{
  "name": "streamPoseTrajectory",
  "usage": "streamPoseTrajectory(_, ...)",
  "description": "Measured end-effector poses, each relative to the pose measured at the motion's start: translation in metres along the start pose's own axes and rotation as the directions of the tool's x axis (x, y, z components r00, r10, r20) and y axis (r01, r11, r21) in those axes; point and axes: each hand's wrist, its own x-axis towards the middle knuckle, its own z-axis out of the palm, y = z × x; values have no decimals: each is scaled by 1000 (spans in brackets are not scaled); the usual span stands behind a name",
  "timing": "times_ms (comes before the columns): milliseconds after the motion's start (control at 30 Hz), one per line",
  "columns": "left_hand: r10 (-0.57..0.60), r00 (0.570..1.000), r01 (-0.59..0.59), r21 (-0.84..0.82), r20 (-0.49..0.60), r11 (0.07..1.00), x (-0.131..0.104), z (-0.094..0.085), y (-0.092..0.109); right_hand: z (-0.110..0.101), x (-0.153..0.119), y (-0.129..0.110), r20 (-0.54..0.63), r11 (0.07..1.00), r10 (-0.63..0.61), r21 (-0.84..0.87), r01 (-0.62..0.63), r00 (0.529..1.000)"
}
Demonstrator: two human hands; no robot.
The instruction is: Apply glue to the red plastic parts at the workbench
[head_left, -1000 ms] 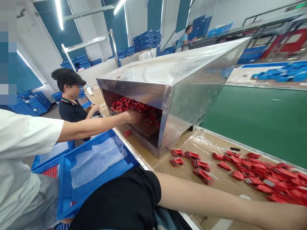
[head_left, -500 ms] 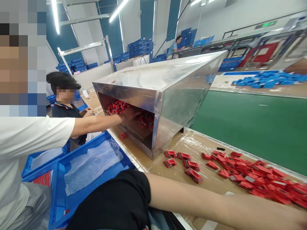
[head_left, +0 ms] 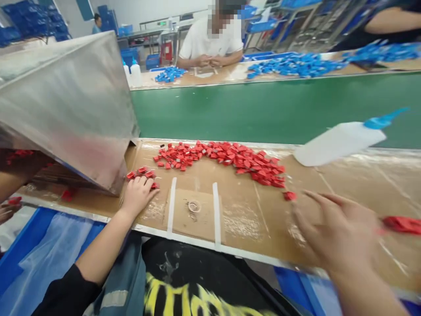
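Coming onto the red plastic pieces [head_left: 142, 170], the left hand [head_left: 138, 194] now has them within reach, hold unclear; the right hand's [head_left: 344, 226] grip is loosely open, apparently empty.

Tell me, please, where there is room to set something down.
Bare cardboard lies between the right tape strip and right hand, and between that hand and the bottle. It is crowded at the red pile and by the left hand.

The black garment front [head_left: 204, 265] bears large, blurred yellow markings [head_left: 187, 292] and, above these, faint pale marks [head_left: 169, 264]. Left of that front lie grey-blue cloth [head_left: 126, 272] with a pale grey strip [head_left: 114, 299] and, further left, a black sleeve [head_left: 67, 289]. Both forearms are bare.
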Motion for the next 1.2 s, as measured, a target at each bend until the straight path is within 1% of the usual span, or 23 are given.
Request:
streamPoseTrajectory(33,6,1000,-5,-66,12,998,7,-1,2,10,7,-9,29,997,-57,57,55,998)
streamPoseTrajectory(67,0,1000,3,-180,19,984,15,-2,5,21,17,-23,95,979,-131,170,113,987)
streamPoseTrajectory(100,-18,1000,24,-344,21,939,24,-3,11,31,30,-40,220,952,-194,276,130,956)
streamPoseTrajectory(133,-47,999,55,-540,27,840,35,-3,18,41,43,-58,358,937,-248,325,129,900)
streamPoseTrajectory(167,-76,996,86,-730,47,678,48,-2,26,49,55,-75,468,917,-324,370,151,822)
streamPoseTrajectory(200,-89,993,112,-875,79,470,61,0,36,55,66,-90,536,888,-409,420,187,739)
streamPoseTrajectory(233,-87,989,134,-958,116,252,74,2,46,61,74,-102,570,860,-475,463,215,670)
streamPoseTrajectory(267,-73,986,155,-986,150,63,86,5,56,65,79,-112,580,832,-525,504,231,623)
streamPoseTrajectory(300,-54,983,172,-982,176,-76,97,9,65,69,81,-118,575,804,-564,544,238,593)
streamPoseTrajectory(333,-37,981,183,-970,191,-161,105,13,72,72,81,-122,561,781,-591,579,236,580)
streamPoseTrajectory(367,-26,981,185,-961,195,-204,112,17,78,75,80,-124,542,759,-610,610,230,578)
streamPoseTrajectory(433,-12,983,174,-962,181,-213,118,24,86,81,74,-125,488,718,-641,654,238,593)
streamPoseTrajectory(533,12,992,130,-980,130,-153,119,32,89,89,67,-126,396,692,-676,632,349,622)
streamPoseTrajectory(633,39,996,86,-990,82,-108,116,36,88,94,62,-126,340,685,-705,556,472,622)
streamPoseTrajectory(733,64,997,50,-995,45,-81,115,39,88,95,58,-125,331,686,-709,526,502,623)
streamPoseTrajectory(800,78,996,37,-999,35,-32,114,41,89,94,57,-125,330,691,-698,545,475,636)
streamPoseTrajectory(833,81,996,35,-999,36,8,113,41,89,94,56,-126,327,692,-687,566,447,650)
streamPoseTrajectory(967,89,996,-7,-974,13,225,111,41,90,93,59,-130,301,671,-632,674,310,714)
streamPoseTrajectory(1000,101,995,-34,-960,-5,279,111,40,89,92,59,-132,303,660,-627,696,283,718)
streamPoseTrajectory(1067,120,992,-85,-927,-44,364,111,40,89,90,60,-133,322,632,-634,740,230,704)
streamPoseTrajectory(1133,120,991,-95,-918,-52,385,111,41,88,89,61,-134,345,602,-646,779,177,681)
streamPoseTrajectory(1167,118,992,-83,-927,-43,365,111,43,87,89,60,-134,345,588,-645,794,155,682)
streamPoseTrajectory(1200,118,993,-64,-944,-27,324,111,44,87,89,60,-134,336,577,-638,804,142,692)
